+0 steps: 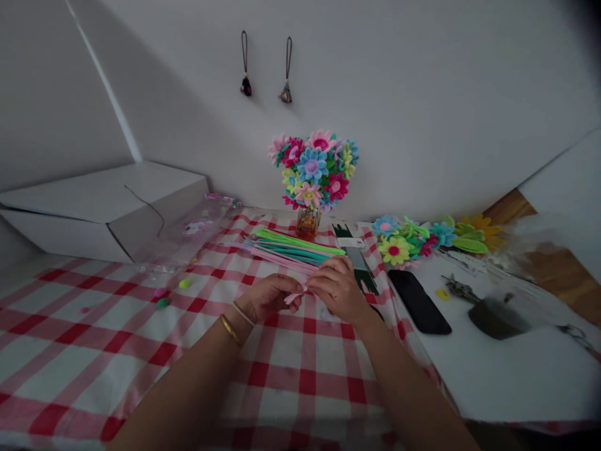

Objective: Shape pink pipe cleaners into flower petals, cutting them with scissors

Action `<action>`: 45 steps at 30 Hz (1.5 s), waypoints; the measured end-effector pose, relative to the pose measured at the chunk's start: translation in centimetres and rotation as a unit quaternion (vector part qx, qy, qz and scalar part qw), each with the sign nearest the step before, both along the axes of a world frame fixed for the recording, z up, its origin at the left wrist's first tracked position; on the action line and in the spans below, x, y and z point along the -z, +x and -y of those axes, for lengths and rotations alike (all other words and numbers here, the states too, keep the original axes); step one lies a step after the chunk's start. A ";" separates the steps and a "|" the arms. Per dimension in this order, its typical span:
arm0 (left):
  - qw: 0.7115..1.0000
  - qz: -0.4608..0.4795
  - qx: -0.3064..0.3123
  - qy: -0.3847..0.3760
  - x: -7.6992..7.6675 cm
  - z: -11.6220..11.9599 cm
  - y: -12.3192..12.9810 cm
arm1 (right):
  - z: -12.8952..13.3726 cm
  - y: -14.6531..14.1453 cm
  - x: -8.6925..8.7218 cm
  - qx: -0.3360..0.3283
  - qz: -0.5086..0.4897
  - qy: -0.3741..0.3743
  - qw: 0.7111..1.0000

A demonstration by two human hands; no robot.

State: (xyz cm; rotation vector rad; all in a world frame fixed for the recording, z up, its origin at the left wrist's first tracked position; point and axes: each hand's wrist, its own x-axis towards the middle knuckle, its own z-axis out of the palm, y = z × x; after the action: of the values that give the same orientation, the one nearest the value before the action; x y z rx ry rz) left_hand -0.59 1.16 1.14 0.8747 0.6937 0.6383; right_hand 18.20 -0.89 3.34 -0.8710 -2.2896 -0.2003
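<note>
Between my two hands is a small piece of bent pink pipe cleaner (293, 297), pinched just above the checkered tablecloth. My left hand (271, 296) has its thumb and fingers closed on it from the left. From the right, my right hand (339, 289) grips its other end with the fingertips. Part of the piece is hidden by the fingers. Just beyond my hands lie bundles of pipe cleaners: green ones (300, 239), teal ones (300, 252) and pink ones (282, 258).
A glass vase (308, 223) of fuzzy flowers (313, 168) stands against the wall. Left are a white box (94, 210), a clear plastic bag (183, 235) and several pom-poms (163, 303). Right are a phone (419, 302), keys (460, 288) and more fuzzy flowers (395, 250).
</note>
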 end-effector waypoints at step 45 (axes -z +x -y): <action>0.893 -0.081 -0.214 0.388 0.3 1.0 2.5 | -0.4 -2.4 1.6 -0.087 -0.546 -0.620 0.557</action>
State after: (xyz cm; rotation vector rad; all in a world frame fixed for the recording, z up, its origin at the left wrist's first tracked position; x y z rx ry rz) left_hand 1.92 0.18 0.81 1.5457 0.7974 1.3001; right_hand 15.83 -0.54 1.73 -0.8807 -0.9379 1.7500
